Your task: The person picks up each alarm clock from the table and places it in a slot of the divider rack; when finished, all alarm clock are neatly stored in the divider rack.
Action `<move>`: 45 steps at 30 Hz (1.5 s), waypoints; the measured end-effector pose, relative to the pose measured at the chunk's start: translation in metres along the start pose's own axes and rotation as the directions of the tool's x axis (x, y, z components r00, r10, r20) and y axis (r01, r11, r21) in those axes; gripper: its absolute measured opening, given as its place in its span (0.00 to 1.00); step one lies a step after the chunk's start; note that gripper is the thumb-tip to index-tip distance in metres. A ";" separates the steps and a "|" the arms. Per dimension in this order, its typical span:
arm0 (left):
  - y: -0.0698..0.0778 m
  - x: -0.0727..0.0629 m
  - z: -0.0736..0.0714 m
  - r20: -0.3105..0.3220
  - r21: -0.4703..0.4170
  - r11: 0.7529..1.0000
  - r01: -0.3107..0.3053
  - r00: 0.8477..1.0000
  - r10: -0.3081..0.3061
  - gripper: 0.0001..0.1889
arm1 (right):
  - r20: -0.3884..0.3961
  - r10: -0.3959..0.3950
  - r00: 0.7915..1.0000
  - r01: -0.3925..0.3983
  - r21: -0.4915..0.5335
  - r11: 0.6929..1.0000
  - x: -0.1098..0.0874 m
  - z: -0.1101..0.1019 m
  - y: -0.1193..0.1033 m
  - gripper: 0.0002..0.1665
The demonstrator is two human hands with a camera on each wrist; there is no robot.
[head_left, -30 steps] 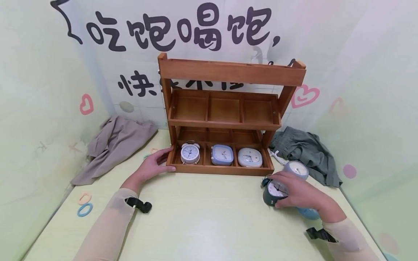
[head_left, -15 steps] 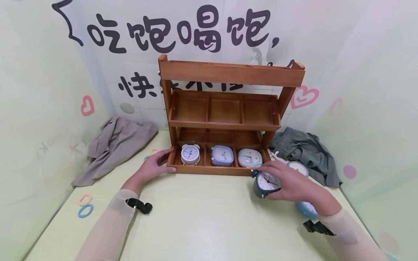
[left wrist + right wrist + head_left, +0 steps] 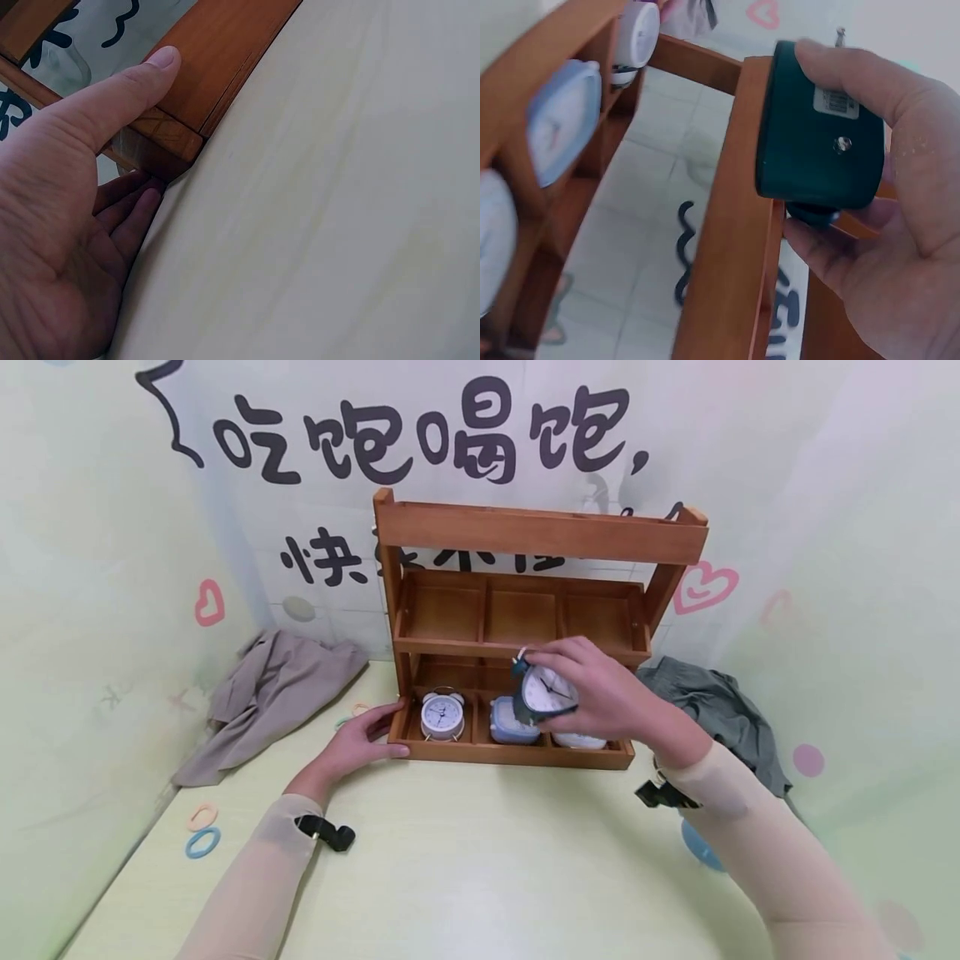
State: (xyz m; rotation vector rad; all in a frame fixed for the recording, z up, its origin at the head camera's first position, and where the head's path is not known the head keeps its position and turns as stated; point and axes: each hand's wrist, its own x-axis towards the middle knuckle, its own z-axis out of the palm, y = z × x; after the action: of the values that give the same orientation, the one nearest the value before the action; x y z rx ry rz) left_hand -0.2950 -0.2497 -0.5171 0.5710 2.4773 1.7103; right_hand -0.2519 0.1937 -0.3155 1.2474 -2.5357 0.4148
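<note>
My left hand (image 3: 358, 748) grips the lower left corner of a brown wooden tiered rack (image 3: 540, 532). In the left wrist view the thumb lies on the front board and the fingers are round the end. A dark green alarm clock (image 3: 546, 697), tilted, is held in my right hand (image 3: 603, 693) in front of the rack, above the bottom tier. The right wrist view shows its green casing (image 3: 817, 139) between thumb and fingers. Below, a white twin-bell alarm clock (image 3: 442, 717) stands in the left compartment, a blue square clock (image 3: 507, 728) in the middle, and a partly covered pale clock (image 3: 580, 741) at right.
Part of a blue clock (image 3: 702, 845) shows on the table under my right forearm. Grey-brown cloth (image 3: 281, 693) lies at the left, dark green cloth (image 3: 697, 693) at the right. A peach ring (image 3: 202, 817) and a blue ring (image 3: 203, 842) lie at the left.
My right hand has lifted the dark green alarm clock from the right of the table and carried it up and left to the rack. My left hand has stayed at the rack's corner.
</note>
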 end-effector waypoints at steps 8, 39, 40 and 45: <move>-0.001 -0.001 0.000 -0.006 0.013 1.000 0.023 1.000 -0.023 0.51 | -0.046 0.003 0.999 -0.006 -0.056 0.998 0.074 0.001 -0.001 0.55; -0.001 -0.001 0.001 -0.010 0.031 0.999 0.026 1.000 -0.025 0.50 | -0.070 0.124 0.990 -0.131 -0.102 0.986 0.195 0.037 0.006 0.57; -0.001 -0.001 0.001 -0.012 0.032 0.999 0.025 1.000 -0.025 0.50 | -0.072 0.119 0.990 -0.127 -0.110 0.986 0.196 0.039 0.006 0.57; -0.003 0.000 -0.001 -0.010 0.023 1.000 0.017 1.000 -0.017 0.51 | -0.059 0.110 0.992 -0.119 -0.172 0.978 0.198 0.048 0.007 0.58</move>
State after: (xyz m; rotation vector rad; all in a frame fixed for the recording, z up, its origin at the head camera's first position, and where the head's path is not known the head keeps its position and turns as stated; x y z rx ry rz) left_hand -0.2960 -0.2510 -0.5192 0.5432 2.5040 1.6851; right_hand -0.3798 0.0378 -0.2868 1.0194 -2.5472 0.2368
